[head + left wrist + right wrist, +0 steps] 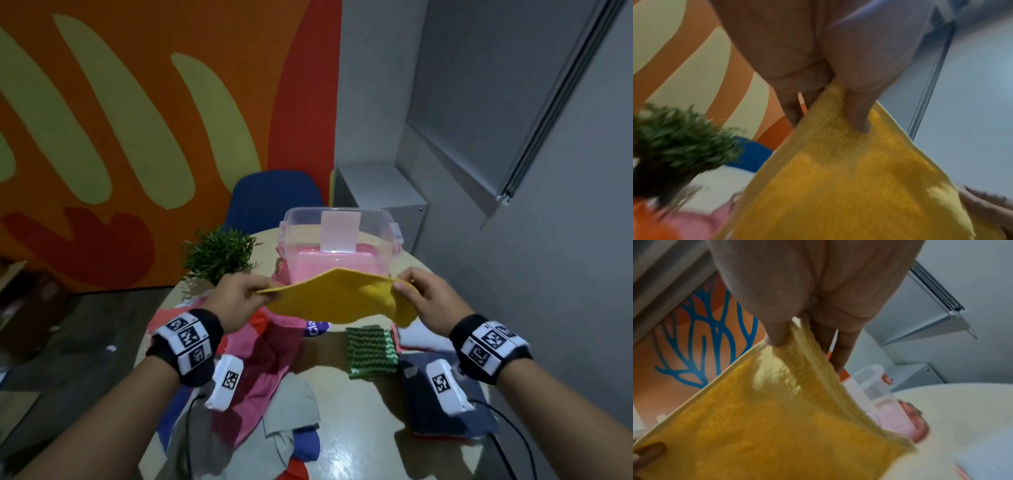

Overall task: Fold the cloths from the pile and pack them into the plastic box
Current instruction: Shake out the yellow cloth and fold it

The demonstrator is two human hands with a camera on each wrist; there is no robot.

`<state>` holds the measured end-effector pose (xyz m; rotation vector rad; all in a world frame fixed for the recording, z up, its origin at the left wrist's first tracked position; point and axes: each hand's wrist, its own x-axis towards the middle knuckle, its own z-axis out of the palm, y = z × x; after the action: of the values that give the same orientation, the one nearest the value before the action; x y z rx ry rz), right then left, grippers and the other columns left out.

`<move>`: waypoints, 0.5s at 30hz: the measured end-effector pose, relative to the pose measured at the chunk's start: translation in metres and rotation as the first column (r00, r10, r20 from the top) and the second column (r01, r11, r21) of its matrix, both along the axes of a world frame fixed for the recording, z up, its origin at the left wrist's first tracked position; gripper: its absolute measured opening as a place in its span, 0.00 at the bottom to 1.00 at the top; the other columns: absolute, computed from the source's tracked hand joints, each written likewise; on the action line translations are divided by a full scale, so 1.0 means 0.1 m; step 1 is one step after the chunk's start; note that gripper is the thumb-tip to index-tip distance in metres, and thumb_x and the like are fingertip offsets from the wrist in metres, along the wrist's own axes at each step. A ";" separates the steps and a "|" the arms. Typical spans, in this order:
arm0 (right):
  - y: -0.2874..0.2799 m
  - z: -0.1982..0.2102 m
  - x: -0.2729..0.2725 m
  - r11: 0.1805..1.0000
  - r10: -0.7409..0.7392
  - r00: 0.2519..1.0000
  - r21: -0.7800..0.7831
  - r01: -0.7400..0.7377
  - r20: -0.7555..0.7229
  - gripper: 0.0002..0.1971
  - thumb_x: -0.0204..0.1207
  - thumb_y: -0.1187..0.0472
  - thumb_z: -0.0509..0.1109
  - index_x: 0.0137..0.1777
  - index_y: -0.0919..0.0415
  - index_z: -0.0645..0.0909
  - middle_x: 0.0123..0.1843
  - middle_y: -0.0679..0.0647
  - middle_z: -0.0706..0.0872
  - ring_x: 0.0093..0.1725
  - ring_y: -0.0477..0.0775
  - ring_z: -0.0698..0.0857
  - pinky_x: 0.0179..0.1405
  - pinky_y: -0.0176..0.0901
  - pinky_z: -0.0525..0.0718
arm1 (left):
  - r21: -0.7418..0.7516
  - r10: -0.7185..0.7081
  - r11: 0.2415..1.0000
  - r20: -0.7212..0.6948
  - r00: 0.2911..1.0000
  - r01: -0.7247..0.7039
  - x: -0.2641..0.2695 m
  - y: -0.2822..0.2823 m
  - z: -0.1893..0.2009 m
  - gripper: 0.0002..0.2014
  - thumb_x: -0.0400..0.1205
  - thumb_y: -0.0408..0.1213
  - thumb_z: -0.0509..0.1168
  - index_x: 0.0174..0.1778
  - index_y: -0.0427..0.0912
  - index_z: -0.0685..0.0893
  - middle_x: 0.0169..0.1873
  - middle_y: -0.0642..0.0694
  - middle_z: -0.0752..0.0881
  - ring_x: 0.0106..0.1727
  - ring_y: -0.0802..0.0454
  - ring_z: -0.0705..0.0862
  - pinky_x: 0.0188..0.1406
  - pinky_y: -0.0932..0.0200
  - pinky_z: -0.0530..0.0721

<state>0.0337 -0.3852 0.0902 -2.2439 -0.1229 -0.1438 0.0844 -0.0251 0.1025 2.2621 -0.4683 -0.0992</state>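
Observation:
A yellow cloth (337, 298) hangs stretched in the air between both hands, above the table and just in front of the clear plastic box (342, 240). My left hand (245, 294) pinches its left corner, thumb on top of the yellow cloth (838, 178) in the left wrist view. My right hand (416, 291) pinches the right corner; the yellow cloth (777, 418) looks doubled there. The box holds pink cloth and has a pink lid part inside. The unfolded pile (267, 370) of pink, grey, red and blue cloths lies below my left arm.
A folded green striped cloth (371, 351), a white one (423, 337) and a dark blue one (445, 404) lie on the round table (356, 445) at the right. A small green plant (219, 253) stands left of the box, a blue chair (270, 198) behind.

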 end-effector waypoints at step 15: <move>-0.06 -1.39 -0.84 0.783 0.216 0.611 -0.239 -0.574 -0.762 0.09 0.76 0.56 0.71 0.48 0.38 0.77 0.54 0.43 0.82 0.55 0.48 0.80 0.54 0.43 0.78 | 0.386 -0.101 0.860 -0.511 0.854 0.333 -1.06 0.16 -1.51 0.08 0.83 0.45 0.66 0.56 0.53 0.85 0.51 0.55 0.87 0.54 0.56 0.82 0.52 0.61 0.77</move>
<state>-0.0506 -0.3912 -0.0484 -2.5036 -0.2788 1.1220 -0.0218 -0.0095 -0.0483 2.5101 -0.4727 -0.9651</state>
